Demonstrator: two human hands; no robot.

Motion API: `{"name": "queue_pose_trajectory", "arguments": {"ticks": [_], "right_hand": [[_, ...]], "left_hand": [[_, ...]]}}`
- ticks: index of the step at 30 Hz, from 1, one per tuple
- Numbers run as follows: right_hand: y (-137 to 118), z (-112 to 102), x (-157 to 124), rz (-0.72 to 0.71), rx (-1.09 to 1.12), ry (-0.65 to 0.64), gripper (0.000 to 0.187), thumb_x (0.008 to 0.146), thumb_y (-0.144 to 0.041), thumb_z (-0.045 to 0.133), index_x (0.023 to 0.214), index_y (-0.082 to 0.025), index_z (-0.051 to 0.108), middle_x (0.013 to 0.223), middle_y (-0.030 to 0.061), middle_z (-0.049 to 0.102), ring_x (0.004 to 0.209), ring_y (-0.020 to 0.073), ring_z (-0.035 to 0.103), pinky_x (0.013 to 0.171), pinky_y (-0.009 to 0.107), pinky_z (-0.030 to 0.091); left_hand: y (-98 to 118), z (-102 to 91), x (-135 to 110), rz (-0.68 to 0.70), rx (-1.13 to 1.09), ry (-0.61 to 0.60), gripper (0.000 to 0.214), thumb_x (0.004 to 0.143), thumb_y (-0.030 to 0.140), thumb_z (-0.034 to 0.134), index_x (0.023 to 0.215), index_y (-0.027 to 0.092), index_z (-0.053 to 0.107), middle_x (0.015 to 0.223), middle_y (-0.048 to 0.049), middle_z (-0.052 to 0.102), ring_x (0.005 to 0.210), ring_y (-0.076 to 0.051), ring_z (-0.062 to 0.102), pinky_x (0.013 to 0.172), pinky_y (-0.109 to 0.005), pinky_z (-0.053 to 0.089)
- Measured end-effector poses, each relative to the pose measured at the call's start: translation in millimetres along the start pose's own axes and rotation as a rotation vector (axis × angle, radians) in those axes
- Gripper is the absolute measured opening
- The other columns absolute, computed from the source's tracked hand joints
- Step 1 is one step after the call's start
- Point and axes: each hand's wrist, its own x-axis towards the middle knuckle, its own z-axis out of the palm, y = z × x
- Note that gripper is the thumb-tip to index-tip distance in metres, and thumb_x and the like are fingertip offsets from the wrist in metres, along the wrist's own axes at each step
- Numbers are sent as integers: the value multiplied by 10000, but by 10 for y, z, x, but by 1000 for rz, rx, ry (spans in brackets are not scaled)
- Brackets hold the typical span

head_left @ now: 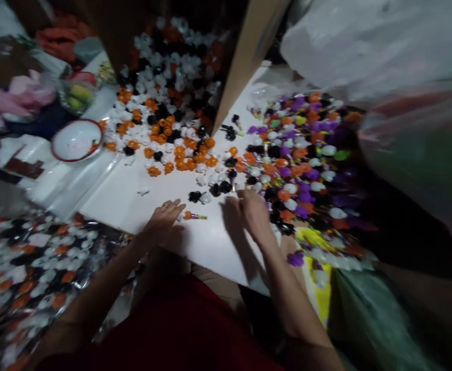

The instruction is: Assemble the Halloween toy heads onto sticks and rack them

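My left hand (164,218) is closed at the front of the white board (218,242). At its fingertips is a small tube in a colourful printed wrapper (198,217) with an orange pumpkin-like top, pointing right. My right hand (254,212) is raised a little, its fingers curled together. A black-topped tube (232,179) meets its fingertips; the exact grip is blurred. Just beyond lie black figure-shaped tops (220,188). Loose orange pumpkin tops (185,157), white ones and black ones spread across the board's far side.
An upright cardboard flap (245,62) borders the loose tops. Right of it is a heap of topped tubes (287,165) in purple, orange, black and white. A red-rimmed bowl (77,140) stands left. Clear bags of similar pieces (44,257) lie lower left; a yellow bag (318,288) is lower right.
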Motion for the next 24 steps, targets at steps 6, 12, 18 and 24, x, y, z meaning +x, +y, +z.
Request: {"name": "queue_pose_trajectory", "arguments": {"ticks": [6, 12, 18, 24], "right_hand": [[304, 110, 472, 50, -558, 34, 287, 881, -267, 492, 916, -60, 689, 1029, 233, 608, 1008, 349, 529, 778, 421, 382], [74, -90, 199, -103, -203, 179, 279, 920, -319, 456, 984, -119, 639, 971, 164, 647, 862, 258, 592, 715, 342, 417], [-603, 163, -313, -423, 16, -50, 276, 1000, -306, 393, 1082, -180, 624, 868, 65, 696, 757, 169, 627, 693, 255, 419], [-541, 193, -368, -387, -253, 50, 301, 1006, -322, 408, 1083, -174, 659, 792, 73, 672, 695, 175, 591, 653, 273, 348]], "left_hand": [[-567, -407, 167, -596, -80, 349, 322, 807, 213, 578, 1107, 115, 643, 1215, -224, 581, 1240, -410, 474, 1073, -554, 325], [-365, -478, 351, -611, -636, 420, 267, 789, 275, 639, 1028, 157, 640, 1003, -129, 660, 990, -295, 639, 935, -462, 480], [383, -216, 556, -696, -1884, 392, 224, 916, 259, 515, 1131, 210, 558, 858, -59, 665, 829, -205, 696, 845, -409, 540], [682, -111, 711, -962, -2052, 456, 234, 998, 283, 362, 1070, 174, 555, 836, -62, 662, 854, -187, 695, 935, -393, 519]]}}
